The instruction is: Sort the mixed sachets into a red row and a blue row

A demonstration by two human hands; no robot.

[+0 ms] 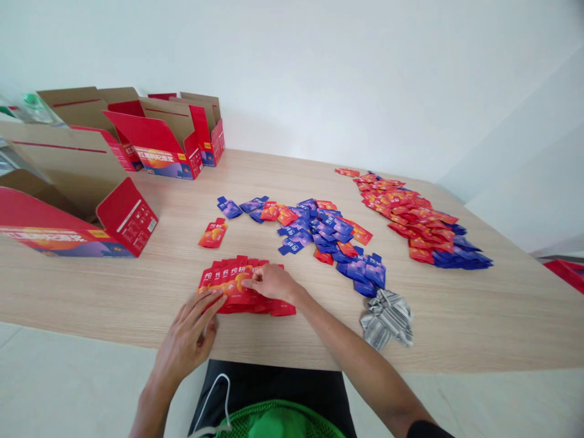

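A fanned row of red pouches (228, 281) lies on the wooden table (137, 286) near its front edge. My left hand (189, 337) rests with fingers stretched out, fingertips touching the row's lower left side. My right hand (270, 282) lies on top of the row's right half, fingers curled and pinching the edge of a red pouch. One single red pouch (213, 234) lies apart, just beyond the row.
A mixed heap of blue and red pouches (319, 234) sits mid-table; a larger red and blue spread (420, 222) lies at the right. A striped grey bundle (387, 317) lies near the front edge. Open red cardboard boxes (123, 222) (168, 143) stand at the left.
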